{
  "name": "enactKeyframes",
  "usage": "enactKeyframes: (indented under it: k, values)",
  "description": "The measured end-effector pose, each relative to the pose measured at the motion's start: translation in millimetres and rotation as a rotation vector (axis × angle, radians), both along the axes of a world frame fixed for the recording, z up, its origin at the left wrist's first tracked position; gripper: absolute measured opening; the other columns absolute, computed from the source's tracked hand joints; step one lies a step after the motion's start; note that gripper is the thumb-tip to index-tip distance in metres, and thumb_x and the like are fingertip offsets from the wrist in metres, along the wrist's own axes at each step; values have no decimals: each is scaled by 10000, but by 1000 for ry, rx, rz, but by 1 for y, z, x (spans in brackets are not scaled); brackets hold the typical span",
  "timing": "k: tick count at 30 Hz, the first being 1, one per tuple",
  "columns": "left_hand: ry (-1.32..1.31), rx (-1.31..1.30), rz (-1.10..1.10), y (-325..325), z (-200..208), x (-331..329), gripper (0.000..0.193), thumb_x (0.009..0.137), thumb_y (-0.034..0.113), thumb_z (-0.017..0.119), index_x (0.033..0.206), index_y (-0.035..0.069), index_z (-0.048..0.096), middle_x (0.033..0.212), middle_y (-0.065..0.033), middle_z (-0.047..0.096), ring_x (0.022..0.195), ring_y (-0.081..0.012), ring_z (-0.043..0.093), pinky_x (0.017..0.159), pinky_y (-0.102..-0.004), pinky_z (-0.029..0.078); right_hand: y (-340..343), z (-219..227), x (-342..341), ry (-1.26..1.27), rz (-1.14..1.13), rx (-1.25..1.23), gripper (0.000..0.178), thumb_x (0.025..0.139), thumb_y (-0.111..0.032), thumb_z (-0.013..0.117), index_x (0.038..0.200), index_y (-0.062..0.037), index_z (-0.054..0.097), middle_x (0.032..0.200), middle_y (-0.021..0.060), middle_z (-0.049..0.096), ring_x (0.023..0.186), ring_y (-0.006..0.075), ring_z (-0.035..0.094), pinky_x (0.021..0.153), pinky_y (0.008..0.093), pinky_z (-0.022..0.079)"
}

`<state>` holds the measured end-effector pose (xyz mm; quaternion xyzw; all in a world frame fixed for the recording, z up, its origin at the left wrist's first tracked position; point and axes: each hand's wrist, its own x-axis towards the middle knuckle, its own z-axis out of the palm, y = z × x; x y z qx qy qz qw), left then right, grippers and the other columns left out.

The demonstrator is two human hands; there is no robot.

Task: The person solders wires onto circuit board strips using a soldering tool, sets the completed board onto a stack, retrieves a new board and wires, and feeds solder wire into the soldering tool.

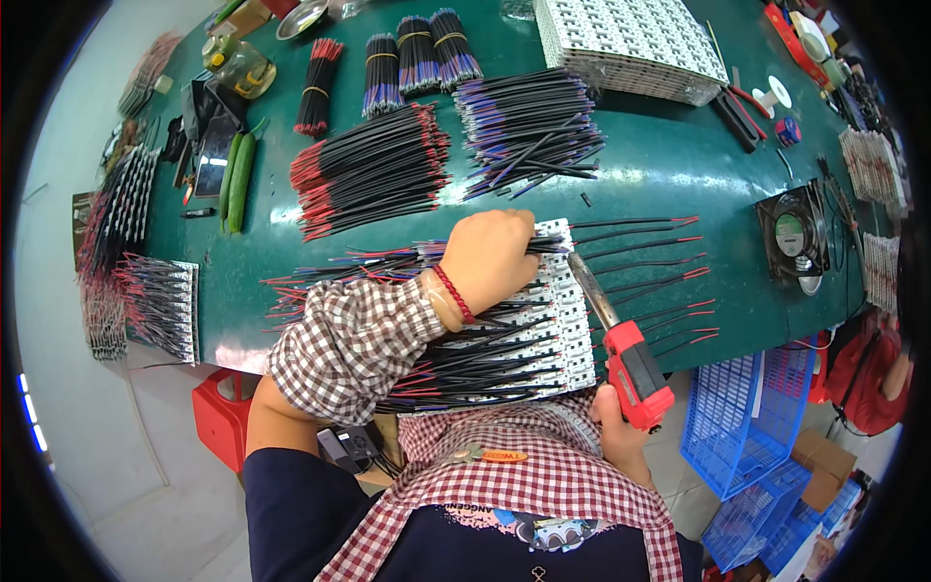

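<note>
White circuit panel [574,335] at the near edge, wires in my left hand, soldering tool in my right

Looking down from my head, I have the panel before me, its far end on the green bench [722,160] and its near end by my checked apron [572,477]. Rows of black wires [485,351] lie across it to the left, and more stick out to the right with reddish ends.

My left hand [485,262] comes over from the left in a checked sleeve, a red bracelet at the wrist. Its fingers [521,233] are drawn in close together at the panel's far end, gripping black wires that show just past them; I cannot see the fingertips themselves.

My right hand [621,435] is wrapped around the red and black soldering tool [635,373], thumb up along the handle, the other fingers mostly hidden. The metal barrel slants away to the left, its tip near my left fingers; I cannot tell whether it touches anything.

Beyond my left hand lie a loose pile of red-tipped wires [373,170] and, to its right, one of purple-tipped wires [529,126]. Banded bundles [419,56] sit behind them, and a stack of white panels [630,44] at the far right of those. Two cucumbers [240,182] rest on the left, a black fan [793,231] on the right.
</note>
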<state>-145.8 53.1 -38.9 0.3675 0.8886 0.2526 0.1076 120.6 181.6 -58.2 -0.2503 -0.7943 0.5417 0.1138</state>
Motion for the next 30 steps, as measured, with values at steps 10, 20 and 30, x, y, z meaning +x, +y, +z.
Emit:
enactKeyframes:
  k: [10, 20, 30]
  values:
    - [27, 131, -60, -3, 21, 8, 242, 745, 102, 716, 932, 18, 587, 887, -159, 592, 818, -380, 603, 691, -459, 486, 3, 15, 8, 119, -16, -256, 317, 928, -53, 524, 1217, 73, 500, 647, 54, 543, 533, 109, 480, 521, 264, 409]
    - [16, -38, -43, 3, 7, 14, 238, 723, 182, 724, 829, 4, 606, 824, -195, 646, 785, -403, 626, 686, -485, 490, 1, 4, 11, 4, 21, -246, 317, 931, -72, 553, 1213, 64, 501, 668, 47, 551, 574, 104, 506, 546, 266, 423]
    - [18, -81, -20, 8, 7, 13, 243, 733, 222, 714, 767, 8, 604, 768, -193, 650, 755, -397, 631, 676, -486, 490, 7, -9, 10, -8, 148, -107, 169, 950, -103, 569, 1064, 21, 559, 675, 20, 557, 575, 92, 508, 539, 258, 419]
